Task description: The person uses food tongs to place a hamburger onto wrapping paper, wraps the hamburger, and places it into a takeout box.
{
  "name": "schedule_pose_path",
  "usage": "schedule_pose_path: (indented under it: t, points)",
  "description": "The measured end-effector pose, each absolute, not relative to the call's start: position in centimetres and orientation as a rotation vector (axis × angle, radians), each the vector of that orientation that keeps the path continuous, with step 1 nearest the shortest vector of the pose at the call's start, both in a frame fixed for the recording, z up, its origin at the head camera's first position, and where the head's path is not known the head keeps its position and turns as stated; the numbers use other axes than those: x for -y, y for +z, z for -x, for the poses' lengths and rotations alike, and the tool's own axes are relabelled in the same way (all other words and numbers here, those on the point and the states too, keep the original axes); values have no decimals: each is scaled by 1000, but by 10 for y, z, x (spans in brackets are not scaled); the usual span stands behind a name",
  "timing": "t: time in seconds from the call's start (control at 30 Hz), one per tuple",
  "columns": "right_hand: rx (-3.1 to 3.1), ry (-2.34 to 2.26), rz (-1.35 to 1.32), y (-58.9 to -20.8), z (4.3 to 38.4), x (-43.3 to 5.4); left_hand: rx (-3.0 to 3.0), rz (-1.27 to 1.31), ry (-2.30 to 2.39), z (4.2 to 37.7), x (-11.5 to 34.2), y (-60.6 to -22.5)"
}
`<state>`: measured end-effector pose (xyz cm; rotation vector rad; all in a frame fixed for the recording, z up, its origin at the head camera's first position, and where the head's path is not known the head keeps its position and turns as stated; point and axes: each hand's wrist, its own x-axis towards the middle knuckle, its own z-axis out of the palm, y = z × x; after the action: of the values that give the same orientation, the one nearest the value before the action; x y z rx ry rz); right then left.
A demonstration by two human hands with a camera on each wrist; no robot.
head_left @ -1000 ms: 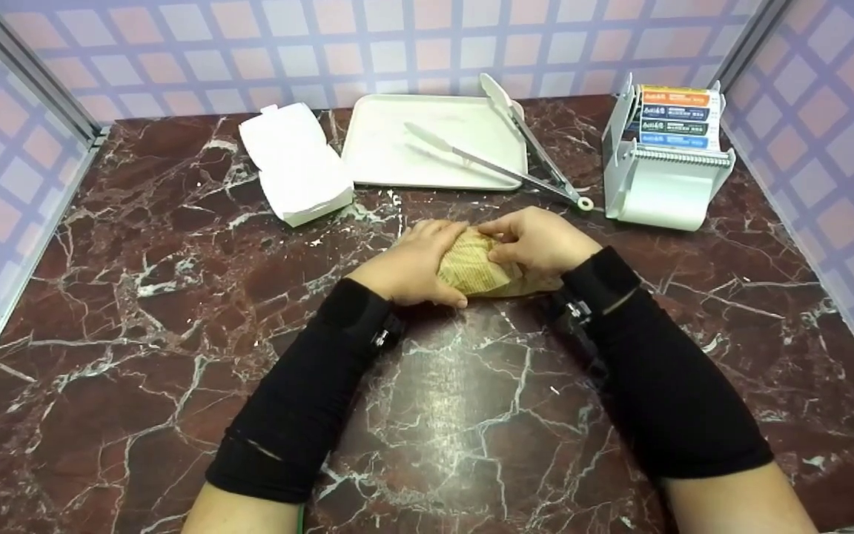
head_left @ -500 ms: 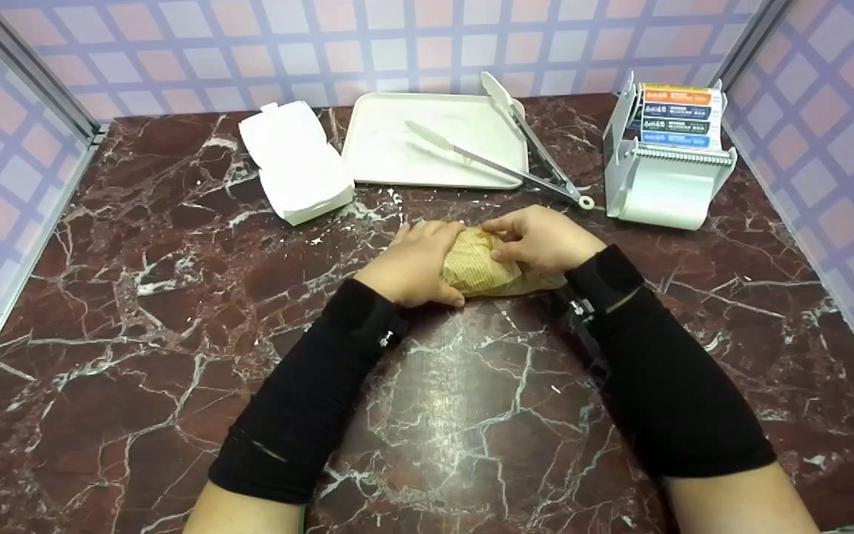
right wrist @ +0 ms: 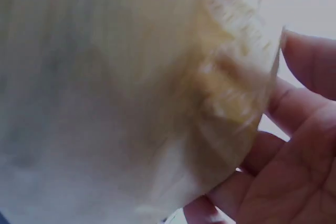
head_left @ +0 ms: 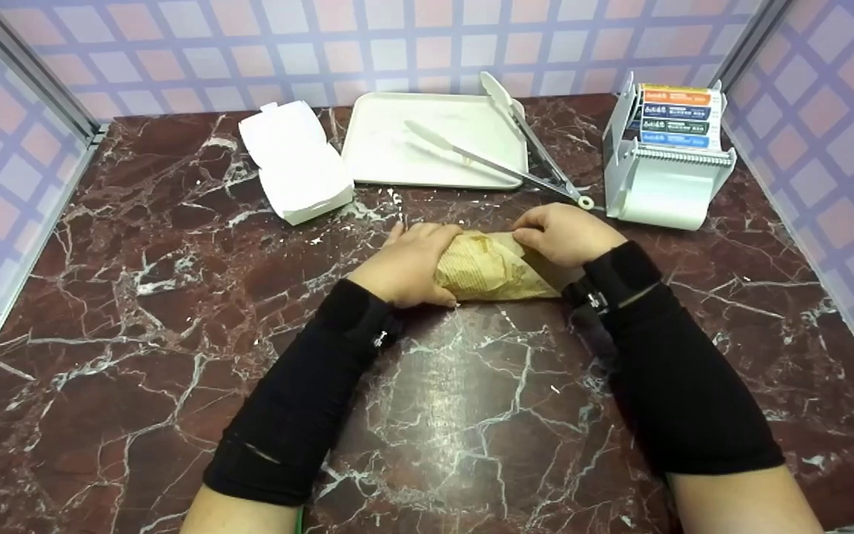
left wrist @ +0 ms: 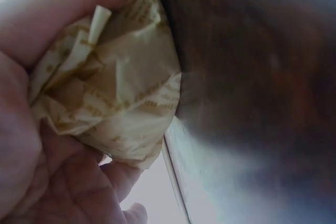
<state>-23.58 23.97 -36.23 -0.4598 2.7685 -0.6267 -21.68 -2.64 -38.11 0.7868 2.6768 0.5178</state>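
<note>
A bundle wrapped in printed tan paper point(head_left: 480, 265) lies on the dark red marbled table. My left hand point(head_left: 414, 263) grips its left end, thumb on the near side and fingers on the far side. In the left wrist view the bundle's paper point(left wrist: 121, 87) is crumpled and folded within that hand. At the right, my right hand point(head_left: 571, 236) pinches the far edge of a loose paper flap. The right wrist view has this wrapping paper point(right wrist: 115, 103) spread wide, with the right fingers point(right wrist: 299, 103) at its edge. A little green and brown food shows at the top there.
Behind the hands stand an open white box point(head_left: 301, 167) and a cream tray point(head_left: 382, 141). Metal tongs point(head_left: 501, 165) lie spread across the tray's right side. A label dispenser point(head_left: 668, 167) with coloured rolls stands at the back right. Checked panels enclose the back and sides.
My right hand has moved right, from the top of the bundle to the paper flap, drawing the flap out and up. My left hand has stayed nearly in place.
</note>
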Motion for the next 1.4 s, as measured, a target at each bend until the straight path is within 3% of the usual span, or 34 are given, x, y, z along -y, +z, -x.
schedule_pose_path:
  t: [0.47,0.67,0.87,1.07,1.23,1.4]
  points:
    - [-2702,-566,461,-364,241,-269,-2661,-792,514,216,39,-377]
    - [-2685,-757,418,-364,242,-276,-2663,-741,537,221,47,-377]
    - [-2544,-1188,285,-372,244,-276,-2668,-710,564,225,53,-377]
    - [-1610,-2009,8,-385,245,-271,-2699,-673,581,227,60,-378]
    - [-1091,-2060,235,-395,247,-268,-2705,-646,606,229,64,-378]
    - [-967,-2071,443,-406,245,-260,-2699,-622,627,229,66,-379]
